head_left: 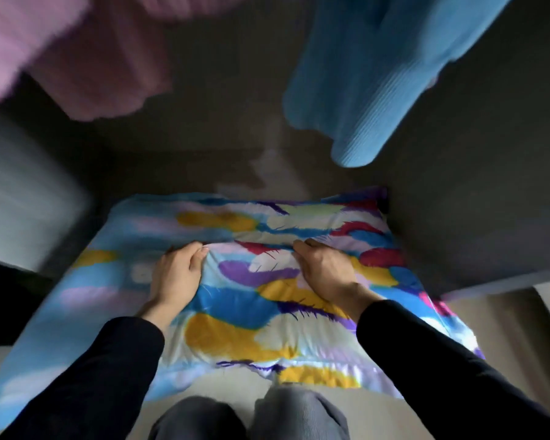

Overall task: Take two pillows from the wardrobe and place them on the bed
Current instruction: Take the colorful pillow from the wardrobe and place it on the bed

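Head view, heavily motion-blurred at the left and top edges. A large rectangular pillow in a glossy blue cover printed with yellow, purple, red and white feather shapes lay low inside the dark wardrobe, its near part projecting out over the pale floor. Its long axis ran roughly left to right across the frame, tilted so the left end sat nearer the camera and the right end reached the right wall of the wardrobe; the broad face was turned up.

Both hands rested on the pillow's top face, well apart. The left hand had its fingers curled over a ridge of fabric, grip closed on the cover. The right hand likewise pinched a fold of the cover, knuckles bent. Both arms wore black sleeves.

Above hung a pink ribbed garment at left and a blue ribbed knit garment at right. Grey-trousered knees showed at the bottom edge.
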A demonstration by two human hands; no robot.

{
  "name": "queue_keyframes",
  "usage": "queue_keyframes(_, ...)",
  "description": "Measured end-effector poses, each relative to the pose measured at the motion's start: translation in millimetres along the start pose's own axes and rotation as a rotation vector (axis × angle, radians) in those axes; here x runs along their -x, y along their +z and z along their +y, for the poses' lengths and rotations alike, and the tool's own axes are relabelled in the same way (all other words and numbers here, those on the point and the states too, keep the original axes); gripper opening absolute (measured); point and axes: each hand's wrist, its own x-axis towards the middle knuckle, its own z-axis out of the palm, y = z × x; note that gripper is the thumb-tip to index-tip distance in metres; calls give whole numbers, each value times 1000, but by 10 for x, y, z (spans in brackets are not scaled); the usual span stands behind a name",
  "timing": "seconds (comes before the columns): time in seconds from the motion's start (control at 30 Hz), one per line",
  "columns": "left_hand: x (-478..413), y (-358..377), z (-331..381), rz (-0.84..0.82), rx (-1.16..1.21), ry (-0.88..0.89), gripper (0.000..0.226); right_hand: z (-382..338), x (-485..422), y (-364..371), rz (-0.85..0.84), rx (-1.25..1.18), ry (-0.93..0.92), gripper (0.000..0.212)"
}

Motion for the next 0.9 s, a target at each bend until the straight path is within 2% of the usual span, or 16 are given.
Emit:
queue_keyframes(0.17,480,-741,388,-64,62,-46,33,-403,423,-786,-39,58,-33,23)
queue_keyframes(0.37,1176,-1945,828,-183,107,-74,42,-1139,1201,-1854,-60,69,-13,12)
queue_keyframes(0.53,1684,-2789,1181,-243,133,-4,20,-1628,2018,-2401,-71,30,57,8)
queue_keyframes(0.7,1981,-3073,1599,-327,126,102,16,-1693,2713,-2844,-43,-21,107,21)
queue_keyframes(0.9,2160,-2879,2434,-430,137,224,19,-1179,3474,-3366,-68,26,197,21)
